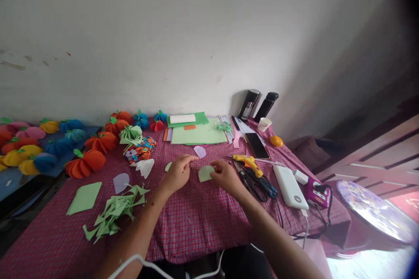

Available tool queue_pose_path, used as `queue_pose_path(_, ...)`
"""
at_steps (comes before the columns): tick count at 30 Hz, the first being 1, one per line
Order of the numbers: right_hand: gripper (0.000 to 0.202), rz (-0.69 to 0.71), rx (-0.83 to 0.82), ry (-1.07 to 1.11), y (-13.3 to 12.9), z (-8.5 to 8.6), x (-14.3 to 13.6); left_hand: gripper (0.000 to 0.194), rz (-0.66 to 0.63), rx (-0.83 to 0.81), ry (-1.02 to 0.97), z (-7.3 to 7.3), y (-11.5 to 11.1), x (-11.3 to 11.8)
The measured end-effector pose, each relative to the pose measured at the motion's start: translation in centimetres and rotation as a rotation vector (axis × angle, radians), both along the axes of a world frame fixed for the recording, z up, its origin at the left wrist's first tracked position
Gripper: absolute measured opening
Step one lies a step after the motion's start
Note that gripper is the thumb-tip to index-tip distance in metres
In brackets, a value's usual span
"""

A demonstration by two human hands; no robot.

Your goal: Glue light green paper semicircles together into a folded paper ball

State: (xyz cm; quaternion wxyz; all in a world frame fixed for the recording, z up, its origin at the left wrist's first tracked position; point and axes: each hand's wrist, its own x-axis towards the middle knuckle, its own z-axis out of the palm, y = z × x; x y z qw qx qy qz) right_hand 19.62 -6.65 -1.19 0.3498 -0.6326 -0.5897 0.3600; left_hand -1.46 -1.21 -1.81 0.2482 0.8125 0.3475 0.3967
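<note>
My right hand point(226, 176) pinches the right edge of a light green rounded paper piece point(205, 174) between thumb and fingers, low over the tablecloth. To its left, my left hand point(178, 173) has its index finger stretched out to the right, with nothing visible in it. Just beyond that fingertip lies a lavender rounded paper piece point(200, 152). Another light green paper piece point(168, 166) sits partly hidden behind the left hand. Scissors point(255, 184) and a yellow glue gun point(248, 163) are right of my right hand.
Green paper scraps point(119, 209), stacked green sheets point(84, 198) and orange paper pumpkins point(85, 163) occupy the left. Large paper sheets point(199, 136) lie at the back. At right are a phone point(257, 145), a white power bank point(290, 186), a paper cup point(264, 124) and cables.
</note>
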Motion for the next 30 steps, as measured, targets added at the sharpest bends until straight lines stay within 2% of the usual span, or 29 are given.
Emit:
queue_pose_path(2, 0.038, -0.005, 0.045, -0.314, -0.4, -0.2, -0.1, 0.041, 0.074, 0.001, 0.046, -0.2, 0.4, -0.3)
queue_pose_path(4, 0.035, 0.019, 0.068, -0.534, -0.9, -0.2, -0.1, 0.035, 0.141, 0.021, 0.089, -0.1, 0.7, -0.7)
queue_pose_path(8, 0.031, 0.078, 0.09, -0.648, -1.1, 0.2, 0.2, 0.031, 0.289, 0.049, 0.181, 0.7, 1.4, -2.4)
queue_pose_path(13, 0.014, 0.026, 0.265, -0.561, -1.7, 0.6, 1.0, 0.025, 0.437, -0.056, 0.337, 1.5, 2.2, -4.7)
queue_pose_path(16, 0.014, 0.045, 0.32, -0.375, -3.2, 0.3, 0.4, 0.024, 0.367, -0.128, 0.453, 1.6, 2.1, -5.3)
queue_pose_path(21, 0.017, 0.121, 0.275, -0.149, -5.6, -1.8, -2.0, 0.045, 0.192, -0.091, 0.644, 1.2, 1.6, -5.5)
queue_pose_path(25, 0.021, 0.065, 0.31, -0.092, -5.8, -3.3, -2.4, 0.041, 0.173, -0.125, 0.666, 1.1, 1.5, -5.6)
queue_pose_path(30, 0.025, 0.055, 0.353, -0.082, -5.7, -3.4, -1.6, 0.039, 0.185, -0.144, 0.67, 1.1, 1.8, -5.6)
